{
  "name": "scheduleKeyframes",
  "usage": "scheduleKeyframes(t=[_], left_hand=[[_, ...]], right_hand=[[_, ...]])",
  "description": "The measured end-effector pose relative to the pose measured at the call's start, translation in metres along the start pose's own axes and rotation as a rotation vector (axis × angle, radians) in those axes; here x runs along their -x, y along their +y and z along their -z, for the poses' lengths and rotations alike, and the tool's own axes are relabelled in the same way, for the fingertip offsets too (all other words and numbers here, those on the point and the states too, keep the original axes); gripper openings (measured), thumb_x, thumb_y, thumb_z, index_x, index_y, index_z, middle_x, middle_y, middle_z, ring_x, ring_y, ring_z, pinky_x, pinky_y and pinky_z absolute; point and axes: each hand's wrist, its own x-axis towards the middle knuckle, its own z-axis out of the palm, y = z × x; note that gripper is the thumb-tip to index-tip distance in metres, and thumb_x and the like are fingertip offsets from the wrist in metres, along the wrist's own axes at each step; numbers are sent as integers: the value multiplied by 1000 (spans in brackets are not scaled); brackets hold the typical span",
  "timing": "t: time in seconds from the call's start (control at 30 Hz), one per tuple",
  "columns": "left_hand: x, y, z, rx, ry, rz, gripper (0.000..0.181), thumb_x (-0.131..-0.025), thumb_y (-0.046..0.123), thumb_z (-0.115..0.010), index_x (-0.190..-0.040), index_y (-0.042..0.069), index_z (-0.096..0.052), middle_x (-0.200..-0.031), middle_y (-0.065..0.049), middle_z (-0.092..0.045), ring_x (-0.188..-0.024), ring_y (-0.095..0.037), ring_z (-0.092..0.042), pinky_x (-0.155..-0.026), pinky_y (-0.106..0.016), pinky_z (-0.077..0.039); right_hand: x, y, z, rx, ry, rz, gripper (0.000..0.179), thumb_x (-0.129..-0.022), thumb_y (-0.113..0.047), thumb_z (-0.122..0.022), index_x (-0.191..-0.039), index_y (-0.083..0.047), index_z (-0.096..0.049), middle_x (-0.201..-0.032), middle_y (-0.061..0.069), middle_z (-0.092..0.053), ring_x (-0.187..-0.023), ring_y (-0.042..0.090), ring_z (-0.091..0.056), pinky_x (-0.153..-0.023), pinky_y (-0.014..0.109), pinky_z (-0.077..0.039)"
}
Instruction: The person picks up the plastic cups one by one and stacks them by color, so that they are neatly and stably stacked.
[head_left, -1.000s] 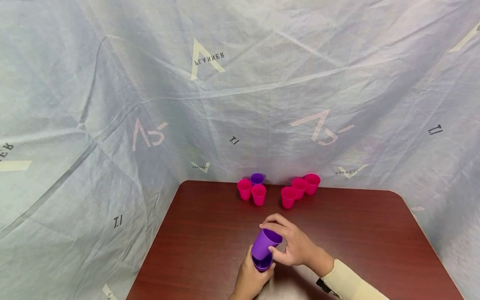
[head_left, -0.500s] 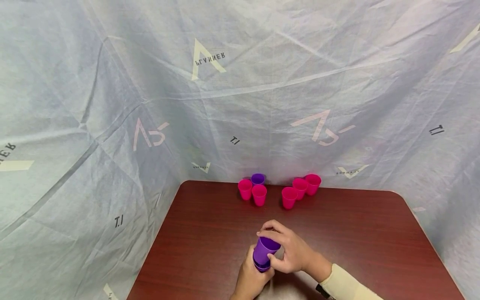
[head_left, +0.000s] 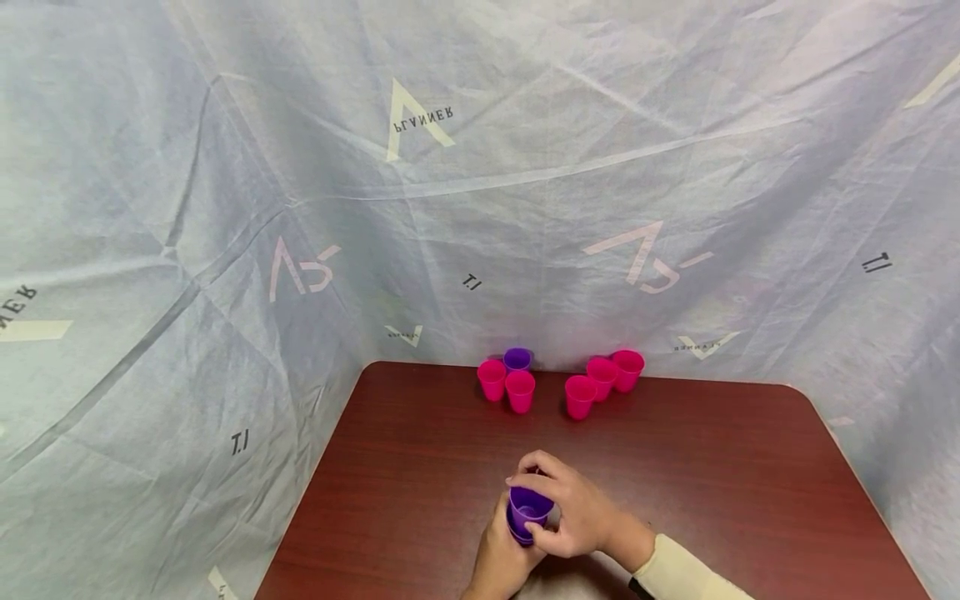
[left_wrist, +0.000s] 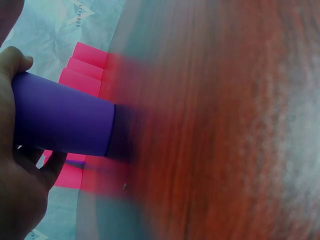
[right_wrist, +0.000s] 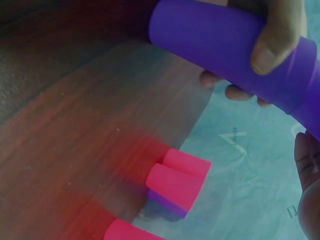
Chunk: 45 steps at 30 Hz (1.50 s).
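Low in the head view my left hand (head_left: 501, 557) grips a stack of purple cups (right_wrist: 210, 37) around its side, and in the left wrist view the outer cup (left_wrist: 65, 115) appears just off the table. From above, my right hand (head_left: 577, 510) holds another purple cup (head_left: 529, 505) near its rim, thumb on the near side and fingers at the far side. This upper cup sits partly inside the stack, its mouth facing up. Ridges of overlapping rims show in the right wrist view. How many cups are nested cannot be told.
At the back left of the brown table (head_left: 420, 467) stand two pink cups (head_left: 520, 393) with a purple cup (head_left: 517, 359) behind them. Three pink cups (head_left: 580, 398) form a slanting row to their right. A grey printed cloth (head_left: 525, 233) hangs around the table.
My right hand has moved down and slightly left, and its purple cup has sunk deeper into the stack. The left hand has stayed around the stack. The cups at the back have not moved.
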Motion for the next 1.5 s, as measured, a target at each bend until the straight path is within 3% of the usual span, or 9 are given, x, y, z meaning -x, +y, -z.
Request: scheduleKeyframes(t=[0.3, 0.47, 0.67, 0.8, 0.87, 1.0, 1.17, 1.33, 1.5], left_hand=[[1, -1, 2, 53, -46, 32, 77, -86, 29, -87, -150, 24, -46, -133, 0, -70, -117, -11, -69, -98, -32, -59], [2, -3, 4, 78, -55, -2, 79, -85, 25, -88, -151, 23, -45, -140, 1, -68, -123, -13, -69, -103, -31, -57], [2, -6, 6, 86, -65, -13, 75, -85, 28, -88, -148, 24, -47, -136, 3, -69, -120, -11, -69, -101, -30, -57], [2, -7, 6, 60, -49, -32, 73, -85, 30, -88, -146, 21, -49, -132, 1, -70, -116, -11, -70, -96, -31, -58], [2, -6, 6, 43, -34, -37, 73, -84, 28, -89, -145, 17, -50, -129, -1, -72, -113, -12, -71, -94, -32, -59], [1, -1, 5, 43, -24, 33, 70, -79, 21, -89, -139, 20, -53, -123, 3, -72, -108, -9, -71, -91, -31, -60], [0, 5, 4, 59, -34, 106, 66, -80, 21, -89, -136, 25, -55, -120, 8, -72, -108, -6, -70, -93, -31, -59], [0, 7, 3, 60, -31, 115, 69, -80, 22, -90, -139, 24, -54, -119, 9, -72, -107, -5, -70, -92, -31, -59], [-2, 9, 0, 76, -13, 133, 68, -76, 19, -91, -134, 26, -57, -114, 10, -73, -104, -4, -70, -93, -31, -59]], right_hand=[[9, 0, -15, 43, -27, -48, 60, -71, -35, -89, -123, -13, -70, -118, 2, -59, -102, 8, -59, -92, 20, -54], [14, 1, -23, 42, -41, -78, 64, -72, -51, -93, -122, -16, -71, -112, -3, -58, -101, 4, -56, -91, 16, -51], [19, 3, -27, 23, -39, -111, 68, -70, -55, -94, -123, -19, -70, -110, -5, -58, -99, 3, -56, -89, 15, -50], [19, 5, -27, 6, -61, -108, 63, -78, -57, -87, -124, -19, -69, -111, -4, -59, -101, 4, -56, -90, 15, -50], [20, 7, -26, -18, -72, -104, 56, -85, -55, -80, -126, -18, -68, -114, -3, -60, -104, 5, -56, -92, 17, -50], [20, 14, -23, -57, -81, -124, 47, -93, -47, -68, -129, -16, -67, -121, -1, -60, -111, 9, -58, -97, 26, -52], [19, 24, -20, -14, -73, -239, 38, -93, -33, -69, -127, -17, -68, -123, -1, -60, -113, 10, -59, -96, 35, -55], [12, 40, -15, 50, -53, -342, 26, -96, -24, -69, -121, -16, -70, -122, 0, -61, -114, 13, -60, -95, 39, -55], [0, 60, -10, 108, -53, -424, 19, -100, -25, -68, -116, -15, -72, -120, 1, -62, -114, 16, -60, -97, 42, -54]])
